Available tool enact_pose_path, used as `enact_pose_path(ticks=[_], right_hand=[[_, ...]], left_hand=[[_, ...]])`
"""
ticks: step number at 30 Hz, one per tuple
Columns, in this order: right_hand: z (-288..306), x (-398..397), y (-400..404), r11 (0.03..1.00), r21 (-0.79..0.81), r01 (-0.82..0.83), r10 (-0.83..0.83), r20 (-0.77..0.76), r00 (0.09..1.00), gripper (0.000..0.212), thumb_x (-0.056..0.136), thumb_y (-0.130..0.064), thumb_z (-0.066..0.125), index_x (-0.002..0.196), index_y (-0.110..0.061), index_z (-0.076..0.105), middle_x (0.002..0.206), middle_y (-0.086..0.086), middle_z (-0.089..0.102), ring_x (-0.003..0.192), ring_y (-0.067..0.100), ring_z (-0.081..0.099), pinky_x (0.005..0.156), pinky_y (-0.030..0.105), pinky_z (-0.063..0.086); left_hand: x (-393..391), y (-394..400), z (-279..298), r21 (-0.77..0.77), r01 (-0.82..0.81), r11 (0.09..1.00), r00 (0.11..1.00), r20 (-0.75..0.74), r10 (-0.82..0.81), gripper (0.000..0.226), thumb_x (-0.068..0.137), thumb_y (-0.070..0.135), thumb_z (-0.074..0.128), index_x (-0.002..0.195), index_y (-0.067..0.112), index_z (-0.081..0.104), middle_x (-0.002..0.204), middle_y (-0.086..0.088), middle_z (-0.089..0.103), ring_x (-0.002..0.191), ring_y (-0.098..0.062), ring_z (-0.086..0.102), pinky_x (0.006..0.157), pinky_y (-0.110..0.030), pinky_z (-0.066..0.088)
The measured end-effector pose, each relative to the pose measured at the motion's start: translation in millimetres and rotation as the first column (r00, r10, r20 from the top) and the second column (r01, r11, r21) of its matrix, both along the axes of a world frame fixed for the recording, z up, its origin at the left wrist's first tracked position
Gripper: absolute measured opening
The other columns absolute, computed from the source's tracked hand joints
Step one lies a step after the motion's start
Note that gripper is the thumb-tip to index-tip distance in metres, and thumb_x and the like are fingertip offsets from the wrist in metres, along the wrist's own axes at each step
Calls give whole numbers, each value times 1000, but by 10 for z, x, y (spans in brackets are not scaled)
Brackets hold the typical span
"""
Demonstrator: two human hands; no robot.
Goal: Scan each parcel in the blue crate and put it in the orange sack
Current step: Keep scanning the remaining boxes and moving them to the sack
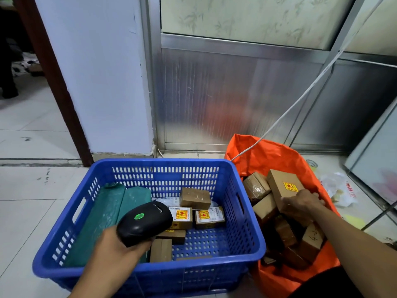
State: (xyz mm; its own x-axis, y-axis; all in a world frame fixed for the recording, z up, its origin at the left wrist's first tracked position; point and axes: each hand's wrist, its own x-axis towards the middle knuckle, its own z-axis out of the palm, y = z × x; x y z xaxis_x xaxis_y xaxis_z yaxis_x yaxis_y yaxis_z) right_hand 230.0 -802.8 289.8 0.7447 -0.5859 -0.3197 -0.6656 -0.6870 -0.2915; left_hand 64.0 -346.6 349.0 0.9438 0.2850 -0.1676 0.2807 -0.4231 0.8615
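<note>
Head view: a blue crate (247, 211) stood on the tiled floor, with an orange sack (277, 155) touching its right side.
Step in hand: by my reading, a drop-off; the right hand (300, 206) lay inside the sack on a brown parcel (283, 186) with a yellow sticker.
Right hand: fingers curled over the parcel's near end; whether it gripped or only rested, I could not tell for certain.
Left hand: the left hand (113, 244) grasped a black scanner (144, 222) over the crate's near-left part, its green light showing.
Parcels left: several small boxes (194, 197) sat toward the crate's middle and far right; two green mailers (111, 211) leaned along its left wall.
Sack contents: other brown boxes were piled beside the held one.
Next move, judged: let go, bring the right hand back over the crate's right rim, lift a box label-up and aim the scanner.
In the way: a white cord (300, 97) ran down across the sack's far edge; the crate's right wall stood between the hand and the remaining boxes.
Around: a crumpled plastic bag (339, 190) lay on the floor right of the sack.
</note>
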Motion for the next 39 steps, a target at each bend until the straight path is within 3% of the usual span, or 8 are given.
enact_pose_path(ticks=[11,16,19,23,27,30,34,39], right_hand=[[-57,203,233,983,-73,-166,167,5,986,57,87,-57,58,120,-11,64,133,21,55,123,42,49,100,47,46],[61,78,919,906,-178,-384,415,199,888,35,93,-42,59,107,-11,68,121,14,59,115,36,55,94,43,50],[-83,-4,1292,834,-92,-543,546,279,790,29,95,-36,61,101,-10,72,110,9,63,105,27,60,89,39,51],[-423,-125,1704,736,132,-664,630,225,743,22,97,-32,62,100,-13,73,107,3,69,98,18,63,87,38,52],[-826,-167,1991,752,297,-588,572,147,807,28,97,-28,62,83,-5,68,81,11,68,77,24,64,74,39,51],[-1078,-130,2128,769,391,-505,513,93,853,25,97,-20,59,75,-10,54,65,10,47,60,21,45,61,37,40],[-1316,-22,2258,802,522,-290,326,24,945,21,99,-15,58,82,-7,49,74,14,49,67,25,49,51,31,46],[-1618,181,2414,727,687,-23,103,-76,992,17,99,-14,58,96,2,57,84,18,66,71,30,66,66,40,61]], left_hand=[[-32,2,-20,30,49,998,999,10,-49,15,72,10,86,66,17,74,59,-10,70,61,-27,67,63,-35,52],[11,11,-34,41,39,998,999,13,-39,15,73,18,85,65,23,74,65,-9,73,67,-29,70,71,-41,57],[47,13,-57,52,24,998,999,25,-25,13,73,20,85,68,23,74,64,-6,73,66,-25,70,70,-39,57],[101,27,-111,48,15,999,1000,25,-16,13,73,16,84,69,20,72,63,-8,71,65,-26,70,64,-36,55],[182,74,-174,29,-4,1000,1000,17,3,11,75,12,82,71,18,73,66,-11,72,68,-28,70,68,-41,57],[263,101,-242,54,-28,998,1000,13,27,10,74,17,81,71,19,72,63,-6,72,66,-23,70,67,-38,57],[362,130,-350,53,-35,998,999,-6,35,11,75,19,81,71,21,71,63,-4,71,65,-21,70,63,-34,55],[435,169,-454,17,-18,1000,1000,-4,18,12,76,16,78,69,16,69,53,-4,63,47,-14,55,52,-28,42]])
